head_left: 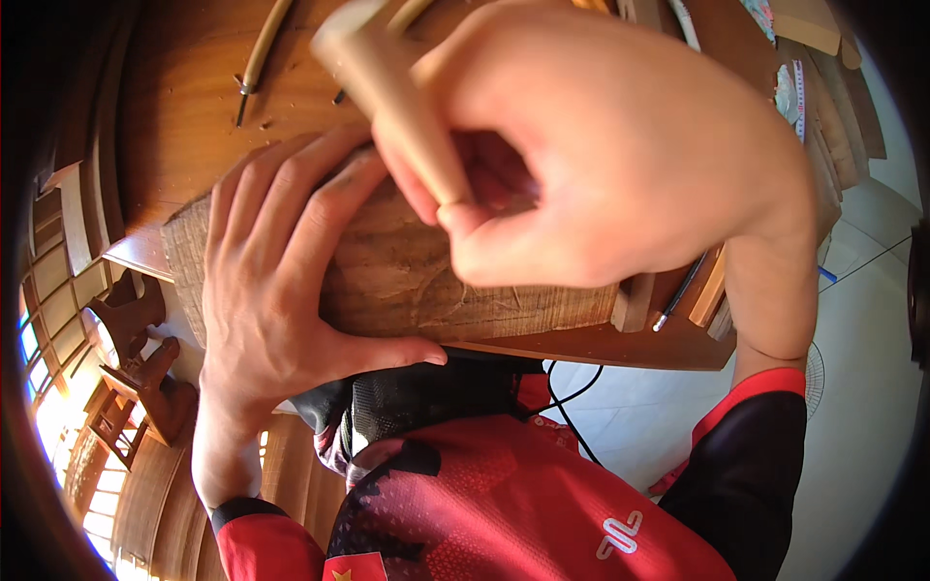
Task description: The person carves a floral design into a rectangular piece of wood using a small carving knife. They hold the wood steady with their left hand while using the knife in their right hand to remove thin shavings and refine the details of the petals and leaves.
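Your left hand [276, 281] lies spread over the left part of a brown wooden block [426, 300], its fingers pointing toward the block's far edge and its thumb stretched wide along the near edge. Your right hand [630, 165] is closed around a pale, tapering wooden handle [387, 82], whose thick upper end is blurred and leans up to the left; you cannot tell whether its lower end meets the wood, because your fist hides that spot. The block rests on the bench [179, 116], right in front of you near its close edge, with curved lines marking its grain between your hands. Beyond it, at the upper left, lies a slim tool [260, 53] with a pale handle and a dark metal tip. Just beside the block's right end you have a dark pencil [680, 293] and an orange-brown wooden strip [709, 289], and farther right lies a white measuring tape [799, 102].
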Demonstrator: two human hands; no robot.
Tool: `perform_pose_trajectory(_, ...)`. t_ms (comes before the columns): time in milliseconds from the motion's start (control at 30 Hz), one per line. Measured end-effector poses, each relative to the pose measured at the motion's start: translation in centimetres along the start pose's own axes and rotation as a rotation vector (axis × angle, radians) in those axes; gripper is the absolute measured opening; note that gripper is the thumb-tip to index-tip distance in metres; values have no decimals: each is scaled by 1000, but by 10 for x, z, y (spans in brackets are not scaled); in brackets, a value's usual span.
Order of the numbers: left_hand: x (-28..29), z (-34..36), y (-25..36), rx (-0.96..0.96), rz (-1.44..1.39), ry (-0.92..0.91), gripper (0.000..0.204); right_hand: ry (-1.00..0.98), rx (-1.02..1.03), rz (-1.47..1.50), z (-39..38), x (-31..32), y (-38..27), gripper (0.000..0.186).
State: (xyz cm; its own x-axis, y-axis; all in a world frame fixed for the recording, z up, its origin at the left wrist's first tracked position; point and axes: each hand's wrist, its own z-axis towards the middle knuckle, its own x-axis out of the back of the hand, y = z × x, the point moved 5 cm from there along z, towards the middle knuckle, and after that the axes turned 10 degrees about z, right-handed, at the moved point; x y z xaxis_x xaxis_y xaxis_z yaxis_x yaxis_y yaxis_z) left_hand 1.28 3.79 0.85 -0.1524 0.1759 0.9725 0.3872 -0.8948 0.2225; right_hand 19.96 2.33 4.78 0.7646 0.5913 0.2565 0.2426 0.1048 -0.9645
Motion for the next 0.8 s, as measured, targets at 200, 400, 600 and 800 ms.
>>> perform_pose_trajectory(200, -1, -10, -1, 17, -50, 14, 112, -251, -189, -382, 36, -21, -6, 8)
perform_pose_trajectory(400, 3, -1, 2, 9, -35, 10, 118, -59, -68, -449, 4, -16, -14, 8)
perform_pose_trajectory(600, 4, -4, 1, 19, -35, 57, 118, 329, 97, -244, -46, 4, -9, 10)
perform_pose_trajectory(800, 4, -5, 1, 23, -26, 55, 120, 604, 39, -78, -81, -36, 23, 8)
